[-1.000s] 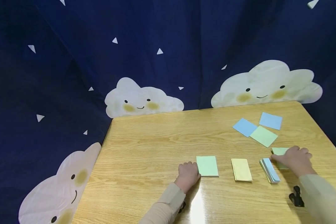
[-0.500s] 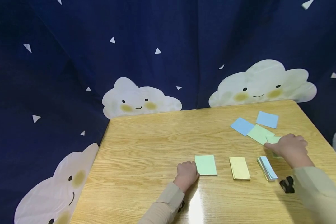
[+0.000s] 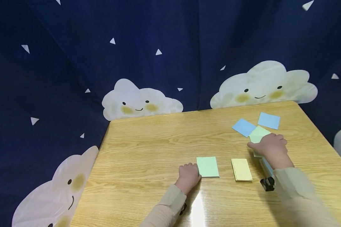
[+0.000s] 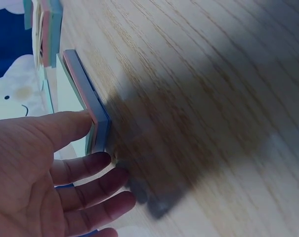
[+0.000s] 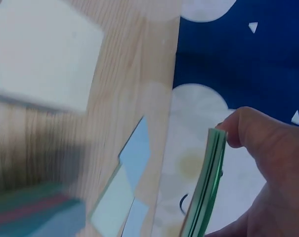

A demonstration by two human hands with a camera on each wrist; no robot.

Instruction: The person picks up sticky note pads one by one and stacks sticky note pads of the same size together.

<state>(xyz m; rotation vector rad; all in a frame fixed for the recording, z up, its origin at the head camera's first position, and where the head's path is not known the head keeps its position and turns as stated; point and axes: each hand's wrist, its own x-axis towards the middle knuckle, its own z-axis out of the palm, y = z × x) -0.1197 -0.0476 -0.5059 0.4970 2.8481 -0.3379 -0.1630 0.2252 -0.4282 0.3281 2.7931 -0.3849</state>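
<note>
My left hand is at the left edge of a pale green sticky note pad lying on the table. In the left wrist view its thumb and forefinger pinch the pad's corner, and the pad's side shows pink and blue layers. My right hand holds a thin stack of green sticky notes between thumb and fingers, to the right. Most of that stack is hidden by the hand in the head view. A yellow pad lies between the hands. Beside it a narrow bluish stack is partly covered by my right wrist.
Behind my right hand lie two blue notes and one pale green note, partly overlapping. The wooden table ends at a dark blue curtain with printed clouds. A small black device shows at my right wrist.
My right hand has lifted the green sticky notes from right of the narrow stack and carried them left, over the loose notes. The left hand stays at the pale green pad.
</note>
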